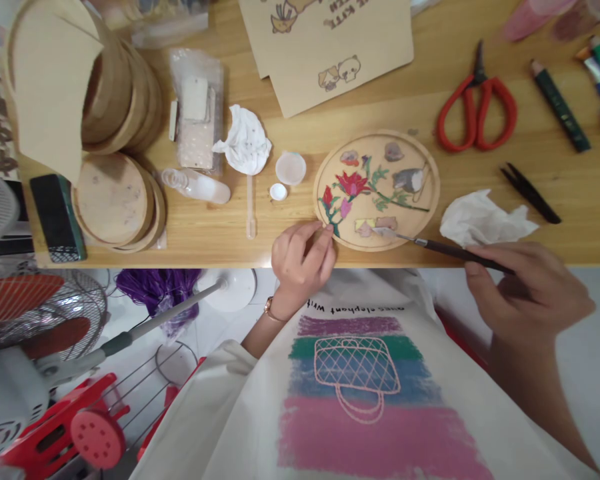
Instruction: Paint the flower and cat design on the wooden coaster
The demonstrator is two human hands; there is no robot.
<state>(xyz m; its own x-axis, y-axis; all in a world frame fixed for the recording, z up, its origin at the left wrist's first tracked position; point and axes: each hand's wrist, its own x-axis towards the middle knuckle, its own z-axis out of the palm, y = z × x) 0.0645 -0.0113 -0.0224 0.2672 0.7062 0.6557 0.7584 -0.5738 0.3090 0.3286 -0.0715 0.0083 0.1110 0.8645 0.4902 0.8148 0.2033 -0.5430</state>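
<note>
A round wooden plate (325,215) with a raised rim lies near the table's front edge. On it are red and pink flowers (353,185), green leaves and small animal cut-outs, one a grey-and-white cat (409,180). My left hand (303,257) rests at the plate's lower left rim, its fingers curled and the tips pressing the edge. In my right hand (530,283) is a dark-handled palette knife (445,252). Its thin metal blade reaches over the rim and touches or hovers by the yellow-and-brown animal pieces (375,225). A crumpled white tissue (485,219) lies right of the plate.
Red-handled scissors (477,117), black tweezers (530,192) and a dark pencil (560,105) lie to the right. Left of the plate are a small cup (291,168), a dropper (251,207) and a clear bottle (196,185). Wooden round boxes (113,200) and a phone (57,217) stand farther left.
</note>
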